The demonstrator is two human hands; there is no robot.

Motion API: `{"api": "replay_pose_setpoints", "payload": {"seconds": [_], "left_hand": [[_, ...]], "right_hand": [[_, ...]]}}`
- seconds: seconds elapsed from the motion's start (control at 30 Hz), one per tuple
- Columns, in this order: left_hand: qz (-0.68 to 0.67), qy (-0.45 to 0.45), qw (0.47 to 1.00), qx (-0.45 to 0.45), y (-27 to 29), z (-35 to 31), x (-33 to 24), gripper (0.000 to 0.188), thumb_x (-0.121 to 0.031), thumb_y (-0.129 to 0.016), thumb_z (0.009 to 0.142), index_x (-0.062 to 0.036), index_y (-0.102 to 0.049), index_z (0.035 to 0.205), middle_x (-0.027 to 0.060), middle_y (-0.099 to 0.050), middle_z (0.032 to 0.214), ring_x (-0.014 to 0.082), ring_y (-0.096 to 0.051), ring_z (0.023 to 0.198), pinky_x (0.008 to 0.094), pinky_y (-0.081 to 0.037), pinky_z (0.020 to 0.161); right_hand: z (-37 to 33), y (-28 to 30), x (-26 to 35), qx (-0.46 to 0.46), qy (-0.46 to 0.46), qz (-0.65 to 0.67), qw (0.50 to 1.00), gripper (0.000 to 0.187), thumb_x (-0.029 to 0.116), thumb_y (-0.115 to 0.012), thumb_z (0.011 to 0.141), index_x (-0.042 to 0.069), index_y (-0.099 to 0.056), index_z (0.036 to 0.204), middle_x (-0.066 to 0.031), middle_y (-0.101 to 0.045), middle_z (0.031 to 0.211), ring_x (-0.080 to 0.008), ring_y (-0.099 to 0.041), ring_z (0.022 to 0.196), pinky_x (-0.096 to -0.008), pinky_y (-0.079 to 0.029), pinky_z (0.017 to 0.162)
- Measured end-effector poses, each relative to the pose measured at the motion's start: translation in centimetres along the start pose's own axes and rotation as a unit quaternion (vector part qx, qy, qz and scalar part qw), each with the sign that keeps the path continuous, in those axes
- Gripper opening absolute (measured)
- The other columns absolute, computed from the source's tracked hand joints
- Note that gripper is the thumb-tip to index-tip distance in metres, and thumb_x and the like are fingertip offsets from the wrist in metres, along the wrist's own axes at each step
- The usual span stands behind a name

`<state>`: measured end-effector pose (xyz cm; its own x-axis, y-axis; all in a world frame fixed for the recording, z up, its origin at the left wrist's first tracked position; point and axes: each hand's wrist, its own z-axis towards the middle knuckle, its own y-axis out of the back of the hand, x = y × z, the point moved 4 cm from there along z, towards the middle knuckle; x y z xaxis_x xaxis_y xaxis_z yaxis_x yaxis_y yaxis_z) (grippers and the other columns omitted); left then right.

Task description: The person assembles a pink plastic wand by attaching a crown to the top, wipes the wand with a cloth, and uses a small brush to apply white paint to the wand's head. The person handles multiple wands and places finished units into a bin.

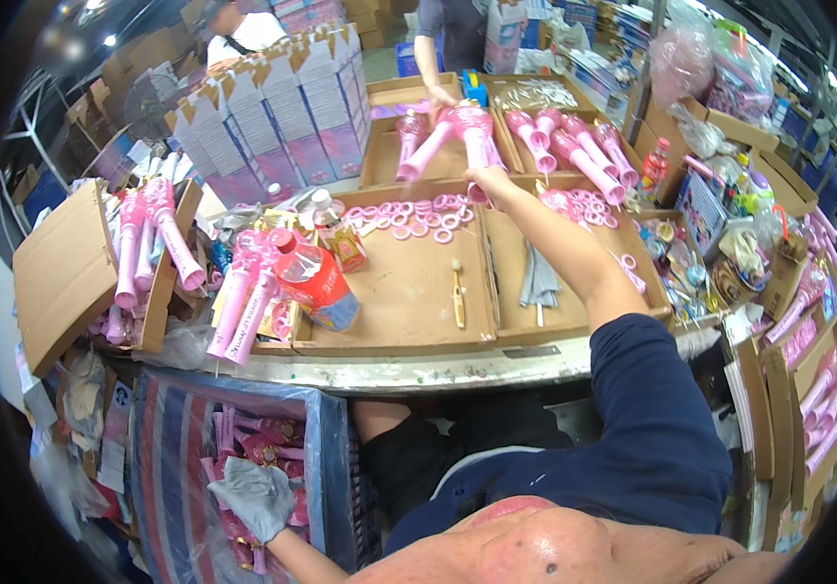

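Table (409,365) across mid frame, covered in cardboard trays; striped bin (170,438) lower left full of pink toy wands. Right hand (484,180), arm stretched to upper centre, grip clamped on a pink wand (477,136) over the far tray. Left hand (255,496) (grey glove) down in the bin, grip closed on wand (243,540). Pink rings (418,216) mid tray.

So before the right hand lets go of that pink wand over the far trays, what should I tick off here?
1. Right hand grips a pink wand by its handle: ok.
2. Far tray below has bare cardboard: ok.
3. Another person's hand is close to the wand heads: not ok.
4. Gloved left hand rests on wands in the striped bag: ok.
5. Whether the left hand grips one: cannot tell.
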<state>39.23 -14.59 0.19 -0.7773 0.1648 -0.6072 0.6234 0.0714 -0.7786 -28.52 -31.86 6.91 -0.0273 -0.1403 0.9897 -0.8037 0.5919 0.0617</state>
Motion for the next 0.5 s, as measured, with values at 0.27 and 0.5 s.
{"api": "replay_pose_setpoints", "payload": {"seconds": [0.27,0.5], "left_hand": [[-0.042,-0.038,0.998,-0.030,1.2,1.3,0.1,0.055,-0.057,-0.038,0.096,-0.0072,-0.057,0.109,0.0018,-0.060,0.102,0.0173,-0.054,0.097,0.0321,-0.037,0.092],[-0.211,-0.054,0.975,-0.038,4.0,2.6,-0.1,0.059,-0.056,-0.038,0.095,-0.0037,-0.055,0.114,0.0053,-0.059,0.110,0.0207,-0.052,0.103,0.0367,-0.033,0.097]], "right_hand": [[2.7,1.0,0.6,-0.052,0.049,0.040,0.997,0.031,0.015,-0.065,0.074,-0.010,-0.057,0.092,-0.0143,-0.062,0.070,-0.0205,-0.062,0.055,-0.0327,-0.050,0.050],[4.7,-0.1,0.1,-0.015,-0.007,0.001,1.000,0.032,0.014,-0.065,0.075,-0.009,-0.057,0.097,-0.0140,-0.060,0.075,-0.0231,-0.062,0.063,-0.0364,-0.053,0.056]]}}
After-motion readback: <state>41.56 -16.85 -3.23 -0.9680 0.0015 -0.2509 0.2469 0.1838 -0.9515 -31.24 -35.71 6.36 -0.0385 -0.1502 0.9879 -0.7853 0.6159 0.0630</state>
